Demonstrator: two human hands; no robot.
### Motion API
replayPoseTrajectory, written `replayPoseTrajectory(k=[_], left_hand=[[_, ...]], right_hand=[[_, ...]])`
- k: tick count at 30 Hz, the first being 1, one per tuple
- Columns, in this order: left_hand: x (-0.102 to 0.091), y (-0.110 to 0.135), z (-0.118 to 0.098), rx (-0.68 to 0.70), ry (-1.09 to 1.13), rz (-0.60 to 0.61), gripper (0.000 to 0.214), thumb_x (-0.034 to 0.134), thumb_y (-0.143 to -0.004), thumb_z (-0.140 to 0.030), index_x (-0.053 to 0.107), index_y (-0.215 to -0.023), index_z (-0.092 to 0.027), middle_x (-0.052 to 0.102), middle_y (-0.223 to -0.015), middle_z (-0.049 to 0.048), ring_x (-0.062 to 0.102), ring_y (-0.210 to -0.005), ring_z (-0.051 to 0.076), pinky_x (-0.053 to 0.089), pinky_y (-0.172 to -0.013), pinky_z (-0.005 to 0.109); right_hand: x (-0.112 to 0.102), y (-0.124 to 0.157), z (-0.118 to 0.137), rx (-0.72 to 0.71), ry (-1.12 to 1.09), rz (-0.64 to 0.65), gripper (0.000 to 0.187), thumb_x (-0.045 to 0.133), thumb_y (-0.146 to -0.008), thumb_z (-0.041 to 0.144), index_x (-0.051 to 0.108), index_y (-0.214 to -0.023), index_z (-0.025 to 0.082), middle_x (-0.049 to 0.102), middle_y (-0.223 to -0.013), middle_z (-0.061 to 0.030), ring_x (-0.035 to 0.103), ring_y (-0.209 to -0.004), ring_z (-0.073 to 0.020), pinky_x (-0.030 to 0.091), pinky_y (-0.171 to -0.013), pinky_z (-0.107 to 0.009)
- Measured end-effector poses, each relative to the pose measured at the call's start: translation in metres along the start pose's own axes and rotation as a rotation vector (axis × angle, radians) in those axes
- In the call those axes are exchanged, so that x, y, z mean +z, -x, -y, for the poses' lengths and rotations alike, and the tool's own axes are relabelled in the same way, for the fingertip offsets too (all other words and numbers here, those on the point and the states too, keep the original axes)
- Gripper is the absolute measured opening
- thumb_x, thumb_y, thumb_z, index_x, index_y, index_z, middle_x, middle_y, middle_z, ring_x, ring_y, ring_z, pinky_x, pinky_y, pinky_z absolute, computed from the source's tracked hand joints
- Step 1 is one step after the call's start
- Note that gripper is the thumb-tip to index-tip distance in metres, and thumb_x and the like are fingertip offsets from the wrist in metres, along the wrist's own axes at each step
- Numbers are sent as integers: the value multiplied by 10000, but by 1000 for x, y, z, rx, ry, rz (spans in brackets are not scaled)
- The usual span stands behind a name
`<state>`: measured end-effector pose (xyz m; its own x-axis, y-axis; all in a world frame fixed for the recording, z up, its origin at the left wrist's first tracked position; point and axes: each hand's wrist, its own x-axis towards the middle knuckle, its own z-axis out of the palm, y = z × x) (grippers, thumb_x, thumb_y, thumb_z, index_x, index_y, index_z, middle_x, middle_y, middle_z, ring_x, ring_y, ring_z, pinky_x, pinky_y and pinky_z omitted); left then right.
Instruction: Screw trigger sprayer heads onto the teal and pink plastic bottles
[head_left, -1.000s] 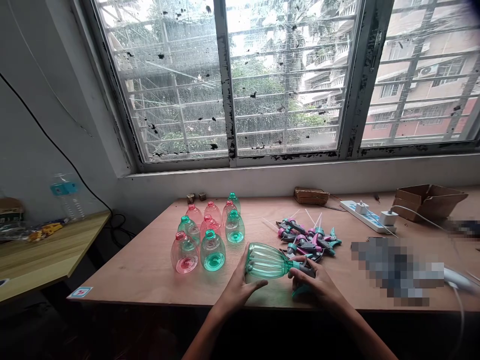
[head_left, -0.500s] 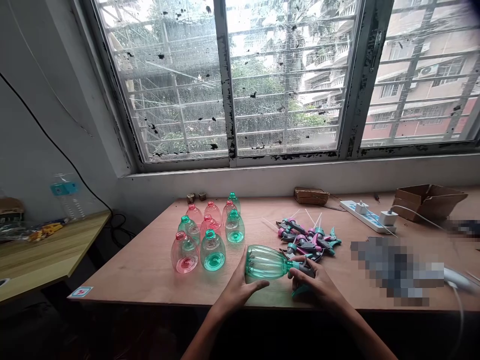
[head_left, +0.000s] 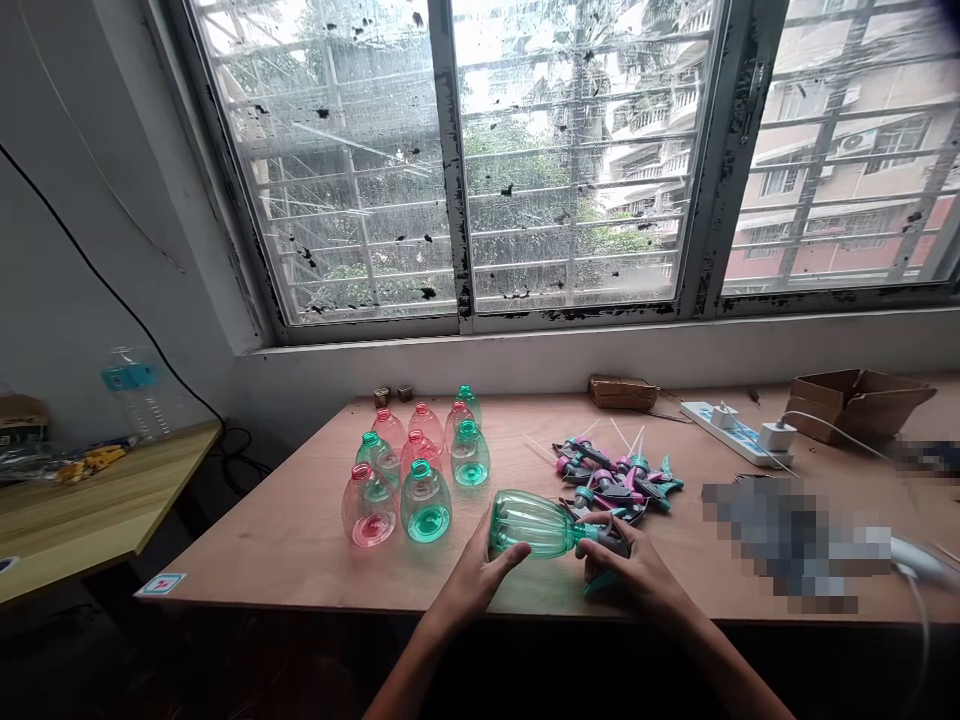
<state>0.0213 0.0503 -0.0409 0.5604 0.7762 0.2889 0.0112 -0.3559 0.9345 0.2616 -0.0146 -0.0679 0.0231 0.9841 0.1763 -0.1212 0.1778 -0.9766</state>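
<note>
One hand, the left hand [head_left: 474, 578], is curved around the base of a green bottle [head_left: 532, 524], which lies sideways in the grasp above the near part of the table [head_left: 277, 555]. The right hand [head_left: 637, 562] holds the grey spray head [head_left: 613, 541] at its neck (if it is fully tight, I cannot tell). Just beyond is a pile of loose spray heads [head_left: 616, 484]. To the left stand nine bottles [head_left: 421, 457], pink and green. So, I judge, one bottle has its head, nine remain without.
</note>
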Motion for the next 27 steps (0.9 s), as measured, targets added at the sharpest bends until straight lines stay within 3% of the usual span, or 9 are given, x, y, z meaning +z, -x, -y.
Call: replayPoseTrajectory(k=[3, 6, 12, 16, 20, 24, 27], left_hand=[[0, -1, 3, 6, 2, -14, 710, 742, -835, -345, 419, -1452, -204, 458, -1512, 94, 388, -1414, 303, 257, -1204, 437], [0, -1, 6, -8, 15, -19, 871, 790, -782, -330, 322, -1509, -223, 396, -1552, 97, 335, -1444, 313, 228, -1214, 445], [0, -1, 0, 2, 23, -13, 677, 700, -865, -369, 426, -1459, -197, 457, -1509, 111, 384, -1413, 327, 254, -1200, 477], [2, -2, 2, 2, 58, -20, 814, 777, -788, -336, 376, -1489, -231, 463, -1502, 101, 369, -1421, 333, 243, -1201, 484], [1, -2, 6, -22, 58, -20, 949, 808, -753, -338, 273, -1530, -239, 365, -1564, 110, 319, -1450, 321, 224, -1210, 468], [-1, -1, 5, -20, 16, -39, 741, 705, -856, -398, 367, -1485, -198, 427, -1523, 116, 367, -1422, 320, 268, -1193, 465], [-1, -1, 5, 10, -8, -33, 671, 741, -826, -376, 477, -1416, -197, 490, -1475, 104, 382, -1408, 328, 279, -1191, 446]], right_hand=[[-1, -1, -1, -1, 36, -18, 438, 758, -817, 486, 568, -1071, 185, 711, -611, 0, 657, -587, -204, 509, -605, -312], [0, -2, 0, 9, 1, -24, 457, 785, -780, 496, 573, -1047, 192, 713, -666, -3, 658, -580, -202, 516, -579, -312], [2, -1, 1, 1, -31, -5, 428, 787, -797, 452, 569, -1066, 201, 709, -757, -11, 662, -617, -195, 532, -591, -317], [1, -2, 0, 8, -22, -23, 450, 788, -785, 480, 575, -1059, 194, 704, -689, -3, 651, -584, -192, 521, -573, -308], [2, -1, 0, 5, -30, -21, 439, 798, -776, 476, 583, -1034, 195, 709, -718, -8, 649, -587, -183, 517, -566, -296], [3, 0, 4, -3, -40, -5, 441, 804, -770, 474, 587, -1039, 200, 706, -758, -9, 652, -599, -185, 525, -570, -303], [3, 0, 5, 3, -31, -23, 445, 802, -765, 493, 592, -1025, 198, 700, -693, 2, 654, -581, -191, 524, -571, -306]])
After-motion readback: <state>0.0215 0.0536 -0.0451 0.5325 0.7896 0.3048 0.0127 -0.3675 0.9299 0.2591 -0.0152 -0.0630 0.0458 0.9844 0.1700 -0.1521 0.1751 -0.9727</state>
